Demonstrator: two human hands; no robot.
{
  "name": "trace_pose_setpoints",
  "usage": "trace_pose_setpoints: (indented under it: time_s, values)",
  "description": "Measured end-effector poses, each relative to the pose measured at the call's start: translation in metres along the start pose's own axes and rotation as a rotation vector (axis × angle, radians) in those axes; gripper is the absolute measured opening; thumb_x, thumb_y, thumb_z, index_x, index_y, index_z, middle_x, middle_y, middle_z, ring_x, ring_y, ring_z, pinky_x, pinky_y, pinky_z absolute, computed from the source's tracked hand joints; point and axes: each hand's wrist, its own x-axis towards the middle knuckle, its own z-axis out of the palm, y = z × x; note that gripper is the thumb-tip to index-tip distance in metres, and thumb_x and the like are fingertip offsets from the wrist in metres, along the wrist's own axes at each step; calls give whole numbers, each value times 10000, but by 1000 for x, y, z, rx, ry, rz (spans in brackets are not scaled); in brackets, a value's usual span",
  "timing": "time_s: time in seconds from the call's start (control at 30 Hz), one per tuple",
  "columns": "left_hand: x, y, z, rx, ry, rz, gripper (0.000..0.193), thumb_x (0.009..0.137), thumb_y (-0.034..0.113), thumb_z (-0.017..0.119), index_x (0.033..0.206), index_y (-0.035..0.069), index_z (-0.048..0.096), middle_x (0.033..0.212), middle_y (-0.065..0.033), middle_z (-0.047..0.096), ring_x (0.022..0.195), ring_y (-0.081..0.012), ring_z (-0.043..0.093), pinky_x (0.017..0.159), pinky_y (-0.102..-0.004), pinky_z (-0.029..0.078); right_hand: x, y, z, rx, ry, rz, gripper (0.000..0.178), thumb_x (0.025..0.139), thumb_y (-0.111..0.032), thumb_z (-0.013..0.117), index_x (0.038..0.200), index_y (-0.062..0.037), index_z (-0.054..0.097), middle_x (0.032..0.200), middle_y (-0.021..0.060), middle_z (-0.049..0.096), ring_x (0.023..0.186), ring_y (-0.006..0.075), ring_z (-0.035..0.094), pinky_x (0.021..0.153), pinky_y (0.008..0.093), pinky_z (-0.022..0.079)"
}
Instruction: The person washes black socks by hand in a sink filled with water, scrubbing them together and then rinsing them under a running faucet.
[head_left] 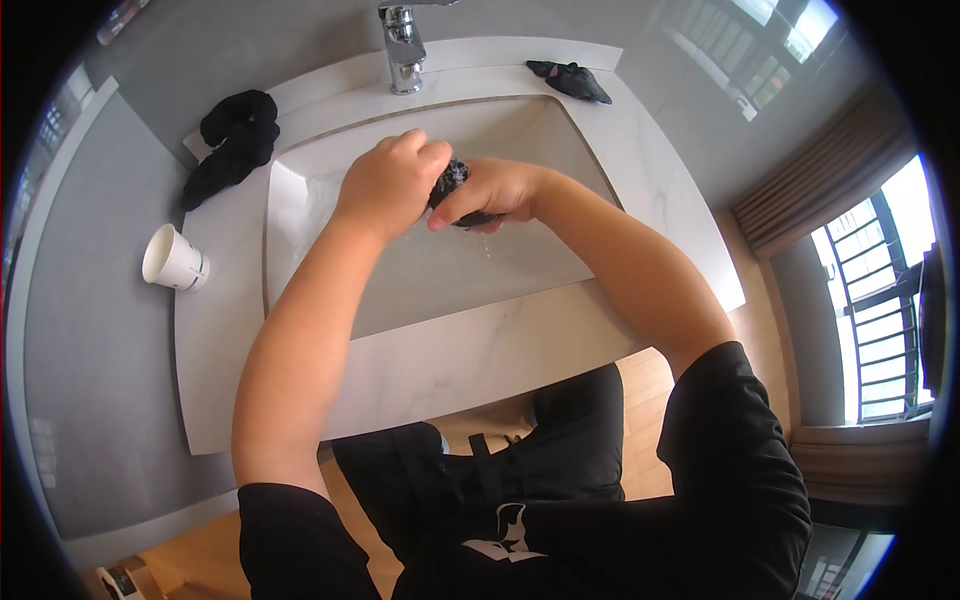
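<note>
Both the left hand (388, 185) and right hand (492, 192) are squeezing a wet dark cloth (452, 183) between them over the sink (300, 200); seemingly mid-wringing; two more dark cloths, one twisted beyond the left hand (232, 140) and one beyond the right (570, 80), are waiting on the surface (450, 365).

Both hands, left (388, 185) and right (492, 192), clench a wet dark cloth (455, 183) above the sink (300, 200) (drips fall beneath). Faucet (402, 50) at twelve o'clock, cup (174, 260) at nine, black bundle (236, 140) at ten.
</note>
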Motion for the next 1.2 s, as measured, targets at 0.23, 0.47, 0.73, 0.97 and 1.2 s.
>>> trace_pose_setpoints:
  time_s: [0.23, 0.47, 0.73, 0.97, 1.2]
  values:
    - [5, 5, 8, -162, -578, -426, 220, 753, 169, 721, 928, 39, 690, 878, -161, 690, 809, -322, 648, 713, -401, 517, -2, -9, 26, -1245, 640, 43, 206, 725, -310, 723, 879, -177, 690, 809, 84, 682, 803, 284, 649, 674, 407, 512]
    - [6, -13, -4, -823, -603, -402, 596, 690, 522, 815, 892, -18, 660, 723, -42, 604, 637, -145, 491, 598, -295, 425, -5, -10, 12, -1440, 867, -347, 134, 789, -252, 654, 891, -165, 648, 879, 47, 657, 869, 288, 639, 672, 426, 519]
    - [-7, -27, 7, -992, -374, -553, 538, 781, 576, 725, 839, 54, 605, 639, 42, 464, 569, -80, 426, 506, -239, 350, -11, -14, 34, -983, 868, -384, 510, 739, -265, 799, 1119, -73, 519, 931, 112, 663, 845, 292, 647, 723, 373, 520]
    - [-12, -23, 4, -592, -72, 1, 209, 752, 55, 732, 928, 67, 620, 926, -17, 568, 832, -164, 553, 721, -284, 447, -16, -2, 2, 67, 483, -449, 574, 845, -439, 710, 1225, -51, 523, 1011, 19, 605, 897, 148, 580, 763, 297, 490]
    - [-5, -4, 5, -256, 246, 394, 321, 621, -31, 735, 884, 88, 594, 966, -26, 591, 881, -263, 562, 724, -357, 515, -25, -2, 1, 256, -64, -201, 575, 821, -464, 732, 1212, -78, 561, 1079, 97, 638, 743, 133, 572, 548, 269, 467]
